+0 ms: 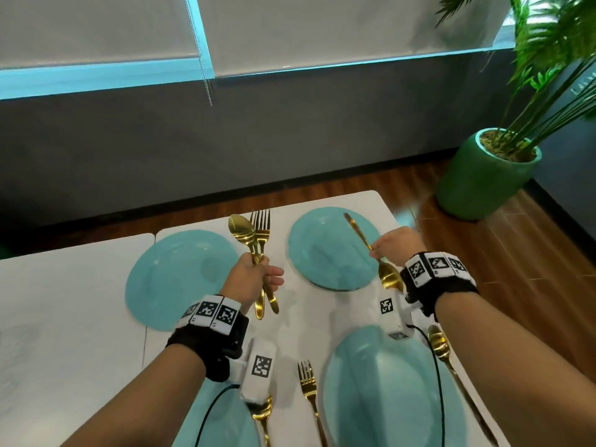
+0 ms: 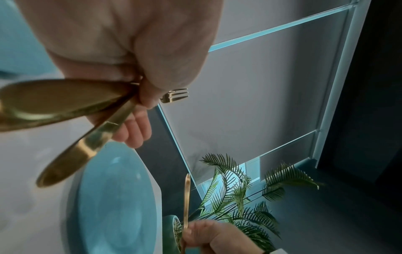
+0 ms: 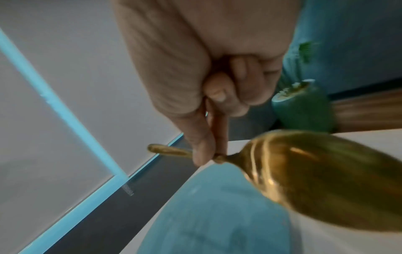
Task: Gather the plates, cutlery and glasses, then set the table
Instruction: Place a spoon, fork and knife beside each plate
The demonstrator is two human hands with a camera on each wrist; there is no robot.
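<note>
Four teal plates lie on the white table (image 1: 80, 317): far left (image 1: 174, 279), far right (image 1: 325, 253), near right (image 1: 380, 391) and near left (image 1: 232, 427), which my forearm mostly hides. My left hand (image 1: 267, 276) grips a gold spoon (image 1: 241, 228) and a gold fork (image 1: 262, 222) by their handles, heads up, between the two far plates. Their handles (image 2: 71, 159) fill the left wrist view. My right hand (image 1: 377, 250) pinches a second gold spoon (image 1: 391, 278) over the far right plate's right edge, bowl (image 3: 326, 171) down, handle up-left.
A gold fork (image 1: 309, 391) lies between the near plates. Another gold spoon (image 1: 439, 346) lies right of the near right plate, and one more gold piece (image 1: 263, 414) beside the near left plate. A green plant pot (image 1: 483, 175) stands on the wooden floor past the table's right corner.
</note>
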